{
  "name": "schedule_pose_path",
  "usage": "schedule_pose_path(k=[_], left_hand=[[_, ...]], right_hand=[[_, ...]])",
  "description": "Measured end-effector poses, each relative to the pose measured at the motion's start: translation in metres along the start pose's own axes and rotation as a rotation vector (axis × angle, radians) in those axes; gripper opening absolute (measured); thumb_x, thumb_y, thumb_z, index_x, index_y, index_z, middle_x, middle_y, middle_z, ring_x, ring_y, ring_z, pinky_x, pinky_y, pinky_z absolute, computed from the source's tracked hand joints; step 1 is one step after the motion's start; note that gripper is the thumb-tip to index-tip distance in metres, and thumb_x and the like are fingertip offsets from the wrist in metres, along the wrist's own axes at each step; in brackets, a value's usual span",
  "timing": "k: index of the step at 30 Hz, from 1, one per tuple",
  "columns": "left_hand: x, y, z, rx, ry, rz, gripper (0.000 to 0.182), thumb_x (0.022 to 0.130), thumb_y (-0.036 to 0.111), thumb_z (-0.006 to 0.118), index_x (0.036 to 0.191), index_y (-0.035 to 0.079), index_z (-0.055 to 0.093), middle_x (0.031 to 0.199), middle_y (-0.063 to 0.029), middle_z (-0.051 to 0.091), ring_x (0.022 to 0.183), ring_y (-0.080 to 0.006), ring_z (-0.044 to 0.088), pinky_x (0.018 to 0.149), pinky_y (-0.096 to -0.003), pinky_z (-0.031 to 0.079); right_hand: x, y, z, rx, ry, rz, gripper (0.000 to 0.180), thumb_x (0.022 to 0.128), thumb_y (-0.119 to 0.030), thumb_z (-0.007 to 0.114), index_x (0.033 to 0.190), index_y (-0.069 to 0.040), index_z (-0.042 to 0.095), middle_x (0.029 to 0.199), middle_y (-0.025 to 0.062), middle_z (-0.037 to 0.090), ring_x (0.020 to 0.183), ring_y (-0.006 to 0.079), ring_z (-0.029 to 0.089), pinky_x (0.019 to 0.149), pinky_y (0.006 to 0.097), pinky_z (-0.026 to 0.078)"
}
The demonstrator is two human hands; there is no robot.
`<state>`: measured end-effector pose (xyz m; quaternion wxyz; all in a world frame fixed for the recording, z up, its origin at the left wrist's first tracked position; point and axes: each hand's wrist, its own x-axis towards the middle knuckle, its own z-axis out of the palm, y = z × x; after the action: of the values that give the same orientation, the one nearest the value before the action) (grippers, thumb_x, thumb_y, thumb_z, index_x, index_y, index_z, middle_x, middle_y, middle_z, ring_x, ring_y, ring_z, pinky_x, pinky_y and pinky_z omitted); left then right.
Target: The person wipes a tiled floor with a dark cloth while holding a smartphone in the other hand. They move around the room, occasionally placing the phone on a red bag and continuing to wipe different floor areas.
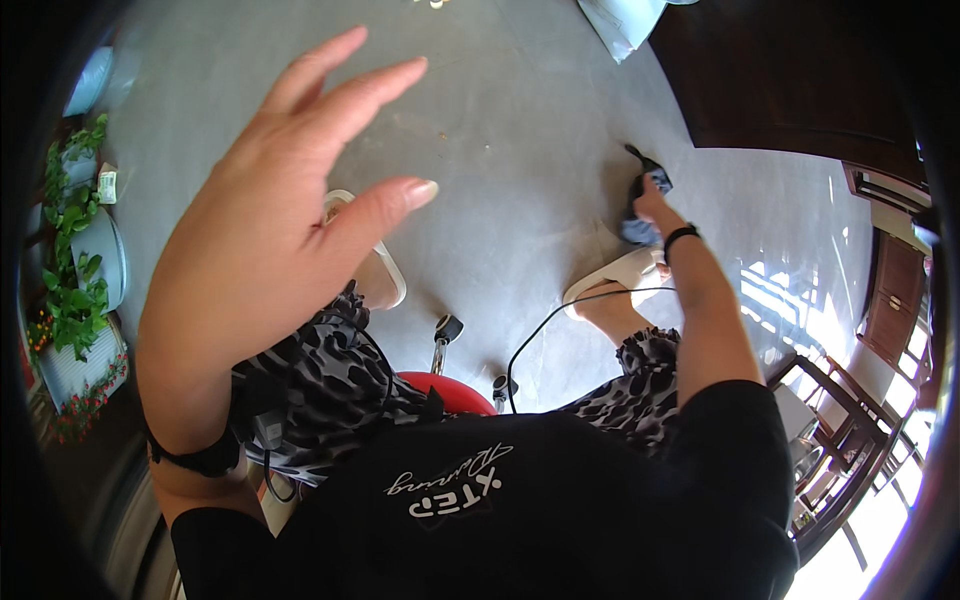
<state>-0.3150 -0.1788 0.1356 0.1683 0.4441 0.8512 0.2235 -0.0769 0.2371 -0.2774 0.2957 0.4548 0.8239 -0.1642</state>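
My left hand (270, 202) is raised close to the camera on the left, its palm side turned away. The fingers are spread and hold nothing. On the far right my right hand (649, 204) reaches low towards the floor, its fingers closed on a dark, blue-patterned fabric item (639, 229). A black strap or loop (634, 152) sticks out from the far end of that item. Whether it is a garment, a bag or something else, I cannot tell. A black band circles my right wrist.
A red stool seat (442, 391) on casters (448, 328) is under me. A black cable (540, 321) arcs past my sandal (615, 283). Potted plants (75, 292) line the left. Dark wooden furniture (780, 82) and a light plastic bag (621, 26) stand at upper right.
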Motion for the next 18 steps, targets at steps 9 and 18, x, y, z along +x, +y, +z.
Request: schedule_pose_path(k=[9, 18], left_hand=[[0.033, -0.005, 0.014, 0.005, -0.028, 0.046, 0.053, 0.089, 0.025, 0.065, 0.137, 0.012, 0.050, 0.146, -0.0185, 0.039, 0.122, -0.0294, 0.050, 0.097, -0.0389, 0.043], [0.042, 0.007, -0.019, 0.180, -0.141, -0.054, 0.061, 0.090, 0.033, 0.063, 0.137, 0.000, 0.044, 0.142, -0.0306, 0.037, 0.130, -0.0395, 0.043, 0.104, -0.0394, 0.040]], right_hand=[[-0.087, -0.199, 0.105, 0.212, 0.162, -0.055, 0.069, 0.084, -0.008, 0.053, 0.148, -0.014, 0.030, 0.155, 0.0137, 0.015, 0.139, 0.0472, 0.019, 0.103, 0.0601, 0.036], [-0.090, -0.171, -0.007, 0.890, 0.525, -0.368, 0.058, 0.075, 0.002, 0.045, 0.132, -0.007, 0.055, 0.129, 0.0182, 0.058, 0.120, 0.0328, 0.055, 0.104, 0.0362, 0.040]])
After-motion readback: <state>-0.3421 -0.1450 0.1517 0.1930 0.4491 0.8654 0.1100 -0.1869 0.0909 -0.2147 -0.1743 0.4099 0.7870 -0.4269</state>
